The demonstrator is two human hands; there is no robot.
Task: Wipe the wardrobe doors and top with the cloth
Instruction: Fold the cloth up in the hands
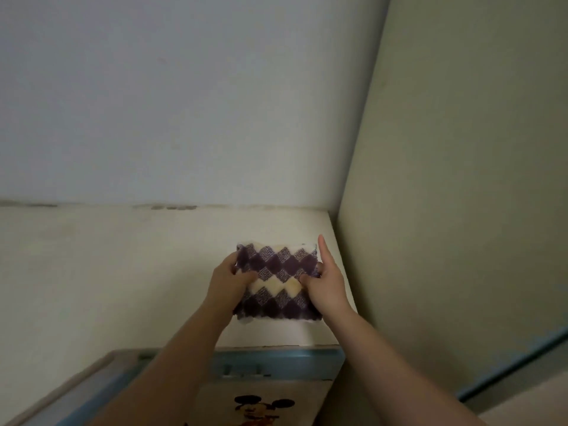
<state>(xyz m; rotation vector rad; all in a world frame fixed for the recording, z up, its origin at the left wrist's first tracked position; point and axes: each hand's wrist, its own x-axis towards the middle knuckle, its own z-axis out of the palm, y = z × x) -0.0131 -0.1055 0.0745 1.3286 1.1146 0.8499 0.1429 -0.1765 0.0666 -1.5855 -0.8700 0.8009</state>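
We have the checkered cloth (276, 281) flat on the wardrobe top (107, 272), near its right edge by the wall (445, 179). Our left hand (229, 279) pinches its left side; our right hand (327, 282) pinches its right, index finger straight. The cloth is roughly square, its slightly longer side running near to far. Pulling unevenly could bunch it or slide it off the near edge.

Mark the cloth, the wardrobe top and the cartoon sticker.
Purple-and-cream diamond-patterned cloth (278, 267): head view, on its centre between the hands.
Cream wardrobe top (107, 272): head view, on bare surface left of the cloth.
Cartoon mouse sticker (261, 408): head view, on the face.
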